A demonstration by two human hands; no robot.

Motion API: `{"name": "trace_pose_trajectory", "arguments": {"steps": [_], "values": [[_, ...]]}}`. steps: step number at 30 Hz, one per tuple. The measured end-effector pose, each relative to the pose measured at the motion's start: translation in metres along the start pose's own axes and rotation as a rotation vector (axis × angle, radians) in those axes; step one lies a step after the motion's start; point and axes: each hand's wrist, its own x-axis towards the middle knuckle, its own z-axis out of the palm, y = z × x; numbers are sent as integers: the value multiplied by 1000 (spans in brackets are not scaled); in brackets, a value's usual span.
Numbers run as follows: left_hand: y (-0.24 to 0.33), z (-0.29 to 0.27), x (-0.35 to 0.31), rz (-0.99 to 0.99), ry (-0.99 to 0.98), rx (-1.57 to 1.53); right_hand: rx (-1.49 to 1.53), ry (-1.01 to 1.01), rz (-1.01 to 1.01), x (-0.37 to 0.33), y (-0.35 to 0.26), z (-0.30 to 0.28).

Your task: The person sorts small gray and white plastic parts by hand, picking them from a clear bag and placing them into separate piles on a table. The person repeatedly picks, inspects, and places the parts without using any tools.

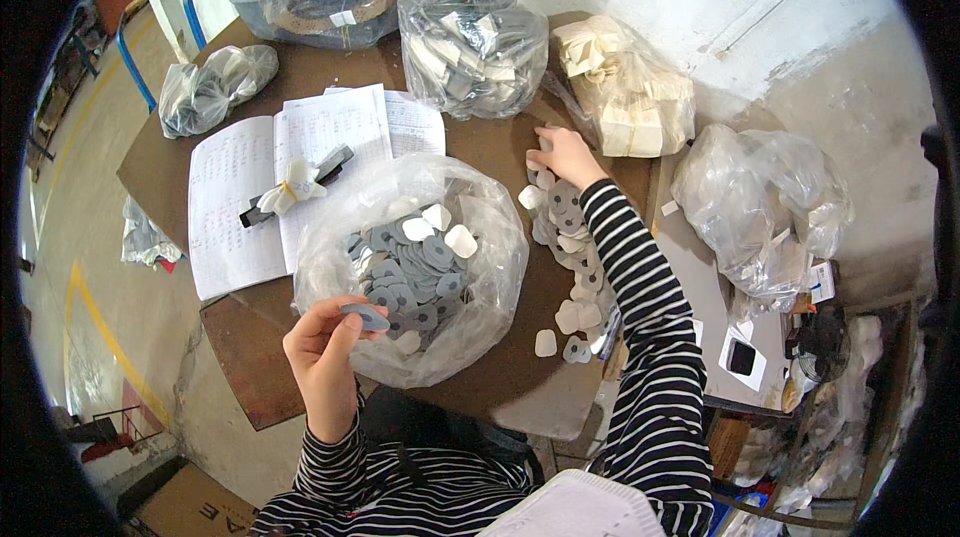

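Note:
My left hand [325,352] pinches a thin grey rounded piece [365,317] between thumb and fingers, over the near left rim of a clear plastic bag [490,307]. Inside the open bag lies a heap of similar grey rounded pieces [430,267] with dark centres, and several white ones [461,241] on top. To the right, a loose strip of grey and white pieces [568,227] runs along the brown table. At its far end my right hand [570,157] has its fingers closed about a grey piece [544,144]; the fingertips are partly hidden.
An open notebook [235,197] with a dark clip-like part [300,185] on it lies left of the bag. Filled plastic bags [475,47] stand along the back, another [635,97] behind my right hand. At right are a crumpled clear bag [760,202] and a small fan [820,349].

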Motion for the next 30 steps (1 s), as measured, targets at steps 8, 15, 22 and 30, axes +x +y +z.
{"name": "trace_pose_trajectory", "arguments": {"steps": [8, 15, 22, 30], "values": [[-6, 12, 5, -36, -20, -16, 53, 17, -40, -8, 4, -1], [-4, 9, 1, -51, -28, 20, 29, -109, -207, -25, -5, -23], [-4, 11, -11, -95, -37, 39, -141, 118, -336, -31, 2, -3], [0, 0, -16, -49, -28, 58, 858, 179, 5, -43, 12, -37]]}}
